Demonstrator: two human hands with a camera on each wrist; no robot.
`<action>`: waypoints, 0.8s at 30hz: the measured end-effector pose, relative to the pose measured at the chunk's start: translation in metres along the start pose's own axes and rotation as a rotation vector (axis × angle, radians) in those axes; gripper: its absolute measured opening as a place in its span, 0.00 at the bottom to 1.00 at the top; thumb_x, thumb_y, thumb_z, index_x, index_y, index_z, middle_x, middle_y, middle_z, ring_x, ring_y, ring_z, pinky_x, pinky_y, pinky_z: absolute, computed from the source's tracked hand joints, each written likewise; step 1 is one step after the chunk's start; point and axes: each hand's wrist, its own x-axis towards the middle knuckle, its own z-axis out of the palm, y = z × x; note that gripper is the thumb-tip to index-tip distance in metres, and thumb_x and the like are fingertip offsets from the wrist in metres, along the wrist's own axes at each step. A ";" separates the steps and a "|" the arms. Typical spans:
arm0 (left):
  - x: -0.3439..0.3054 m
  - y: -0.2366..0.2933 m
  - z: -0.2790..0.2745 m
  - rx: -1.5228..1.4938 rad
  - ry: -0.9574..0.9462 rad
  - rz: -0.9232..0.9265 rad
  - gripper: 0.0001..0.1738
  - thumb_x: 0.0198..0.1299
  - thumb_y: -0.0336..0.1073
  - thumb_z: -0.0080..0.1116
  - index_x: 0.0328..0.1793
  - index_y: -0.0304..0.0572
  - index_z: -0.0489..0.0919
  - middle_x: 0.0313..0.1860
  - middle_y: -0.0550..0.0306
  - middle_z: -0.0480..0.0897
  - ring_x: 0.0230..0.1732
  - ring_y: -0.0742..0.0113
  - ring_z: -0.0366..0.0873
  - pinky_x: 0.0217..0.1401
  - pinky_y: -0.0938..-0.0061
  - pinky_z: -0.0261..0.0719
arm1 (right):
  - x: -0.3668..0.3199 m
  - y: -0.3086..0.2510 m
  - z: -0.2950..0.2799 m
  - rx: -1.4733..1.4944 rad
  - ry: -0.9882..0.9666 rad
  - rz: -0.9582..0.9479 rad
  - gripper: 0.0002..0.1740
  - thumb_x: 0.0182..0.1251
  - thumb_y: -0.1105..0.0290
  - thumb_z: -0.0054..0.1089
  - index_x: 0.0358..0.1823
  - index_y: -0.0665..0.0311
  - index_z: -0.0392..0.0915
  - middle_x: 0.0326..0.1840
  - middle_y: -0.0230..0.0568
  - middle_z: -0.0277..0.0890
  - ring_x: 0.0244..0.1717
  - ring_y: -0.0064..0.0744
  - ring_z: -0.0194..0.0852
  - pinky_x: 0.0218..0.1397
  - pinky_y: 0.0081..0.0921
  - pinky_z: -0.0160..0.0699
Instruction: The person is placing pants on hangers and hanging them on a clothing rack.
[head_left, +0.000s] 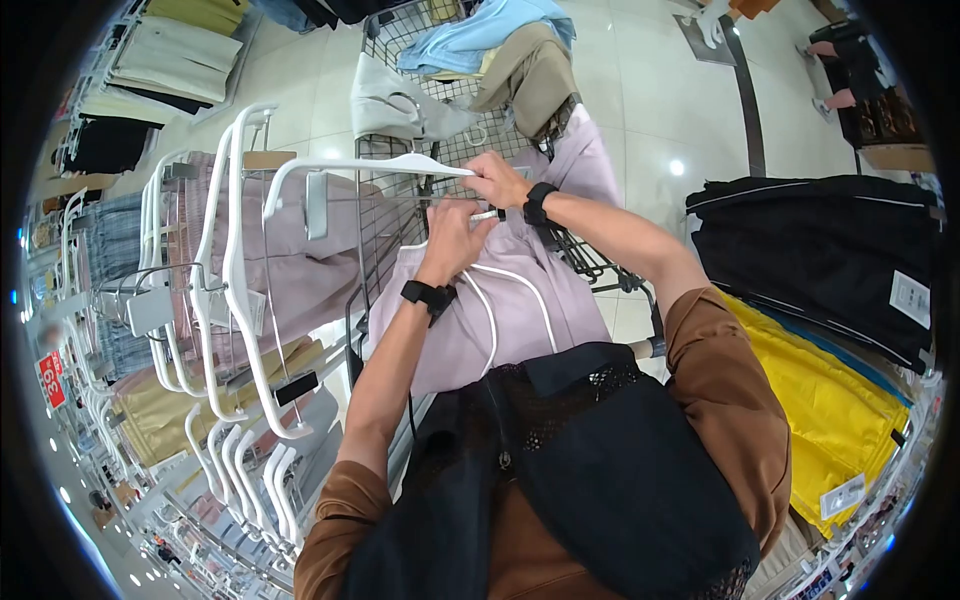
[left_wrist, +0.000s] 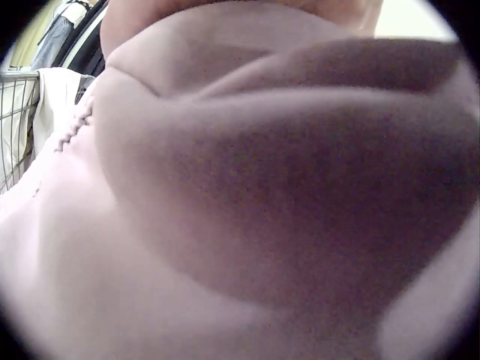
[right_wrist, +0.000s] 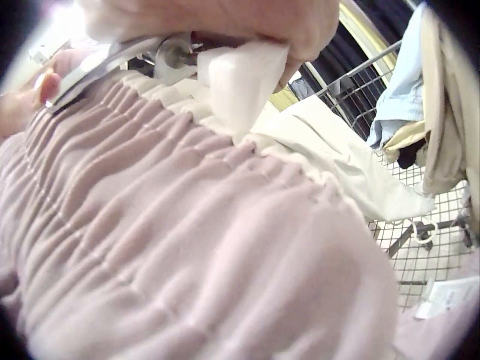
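Observation:
A lilac garment with an elastic waistband and white drawstrings lies across the cart's near end. At its waistband, my left hand grips the cloth with curled fingers. Just above it, my right hand pinches the end of a white hanger. The right wrist view shows the gathered waistband below my right hand, with a shiny clip and a white tag between; fingers of my left hand show at the left. Lilac cloth fills most of the left wrist view.
A wire cart holds blue, beige and white clothes. On the left stands a rack with white hangers and hanging trousers. At right lie black and yellow garments.

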 end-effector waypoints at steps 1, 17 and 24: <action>-0.001 0.001 0.001 -0.021 0.047 0.014 0.16 0.52 0.41 0.69 0.39 0.34 0.85 0.36 0.42 0.84 0.49 0.47 0.76 0.54 0.58 0.65 | -0.002 0.004 0.002 0.016 0.021 0.035 0.15 0.53 0.65 0.55 0.23 0.74 0.76 0.14 0.53 0.67 0.15 0.41 0.62 0.24 0.38 0.63; 0.009 0.009 -0.008 -0.109 -0.038 -0.104 0.23 0.50 0.45 0.69 0.41 0.27 0.85 0.31 0.40 0.85 0.43 0.43 0.83 0.62 0.64 0.73 | -0.012 0.003 -0.006 0.115 -0.020 0.030 0.13 0.57 0.68 0.57 0.25 0.74 0.73 0.14 0.40 0.58 0.19 0.21 0.53 0.22 0.29 0.55; 0.014 0.000 -0.005 -0.024 -0.399 -0.222 0.37 0.51 0.55 0.70 0.59 0.32 0.80 0.55 0.37 0.78 0.59 0.50 0.76 0.62 0.65 0.72 | -0.015 -0.009 -0.020 -0.124 0.004 -0.026 0.15 0.54 0.62 0.58 0.23 0.70 0.78 0.16 0.54 0.69 0.17 0.51 0.64 0.25 0.40 0.64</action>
